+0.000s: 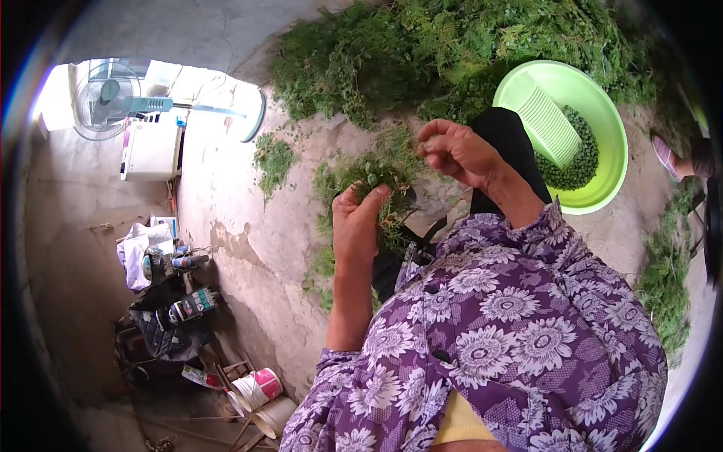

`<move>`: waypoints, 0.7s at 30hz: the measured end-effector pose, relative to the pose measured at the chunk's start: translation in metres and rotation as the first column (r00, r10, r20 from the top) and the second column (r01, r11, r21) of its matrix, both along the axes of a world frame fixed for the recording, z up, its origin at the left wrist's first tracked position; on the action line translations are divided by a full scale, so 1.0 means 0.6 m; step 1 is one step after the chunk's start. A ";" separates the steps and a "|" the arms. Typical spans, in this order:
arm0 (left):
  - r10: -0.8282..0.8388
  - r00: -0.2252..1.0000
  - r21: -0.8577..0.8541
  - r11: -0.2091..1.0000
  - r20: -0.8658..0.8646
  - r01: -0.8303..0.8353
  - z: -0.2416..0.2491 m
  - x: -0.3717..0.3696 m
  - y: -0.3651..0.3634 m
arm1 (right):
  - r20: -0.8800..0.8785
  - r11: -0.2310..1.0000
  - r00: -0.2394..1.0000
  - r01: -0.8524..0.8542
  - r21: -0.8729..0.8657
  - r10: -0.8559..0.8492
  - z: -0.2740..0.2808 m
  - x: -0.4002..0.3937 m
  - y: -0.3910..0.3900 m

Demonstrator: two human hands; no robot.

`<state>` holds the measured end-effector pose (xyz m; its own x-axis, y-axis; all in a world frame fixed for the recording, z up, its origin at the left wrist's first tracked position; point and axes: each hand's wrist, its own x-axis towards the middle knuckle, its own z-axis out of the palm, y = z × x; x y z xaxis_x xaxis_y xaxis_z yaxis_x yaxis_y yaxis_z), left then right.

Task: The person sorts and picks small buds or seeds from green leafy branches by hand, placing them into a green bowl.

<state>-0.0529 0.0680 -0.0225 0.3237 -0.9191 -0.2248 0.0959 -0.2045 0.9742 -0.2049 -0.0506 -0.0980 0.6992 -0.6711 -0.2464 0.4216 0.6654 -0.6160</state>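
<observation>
My left hand (pixel 360 220) is closed round a leafy green sprig (pixel 390 218), its thumb pressed over the stems. A small pale-green round cone or berry (pixel 372 179) shows among the leaves just above the thumb. To the right, my right hand (pixel 468 157) is raised with its fingers curled together; whatever they pinch, if anything, is too small to make out. Near that hand stands a lime-green basin (pixel 616 162) with a built-in ribbed washboard (pixel 544 120). Many small green round cones or berries (pixel 574 169) lie in its lower part.
A big heap of green branches (pixel 452 53) lies along the far side. Loose sprigs (pixel 273 160) are scattered on the concrete floor (pixel 248 218). A standing fan (pixel 109 98), a cart-like vehicle (pixel 162 324) and buckets (pixel 256 388) stand left. Another person's foot (pixel 669 160) shows right.
</observation>
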 end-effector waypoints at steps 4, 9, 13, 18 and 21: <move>-0.089 0.994 -0.001 0.996 -0.066 0.089 -0.001 -0.016 -0.009 | 0.130 0.975 0.970 -0.191 -0.110 0.205 0.023 0.005 0.013; -0.118 0.990 0.009 0.993 -0.078 0.119 -0.011 -0.012 -0.010 | -0.062 0.925 0.976 -0.219 -0.311 0.210 0.045 0.008 0.022; -0.142 0.989 0.015 0.990 -0.052 0.143 -0.020 -0.005 -0.009 | -0.023 0.913 0.966 -0.250 -0.323 0.257 0.046 0.012 0.027; -0.177 0.983 -0.023 0.984 -0.041 0.177 -0.025 -0.014 -0.012 | 0.003 0.909 0.966 -0.243 -0.339 0.259 0.039 0.010 0.024; -0.176 0.981 -0.035 0.984 -0.084 0.174 -0.017 -0.022 -0.012 | 0.093 0.926 0.944 -0.286 -0.248 0.317 0.030 0.010 0.021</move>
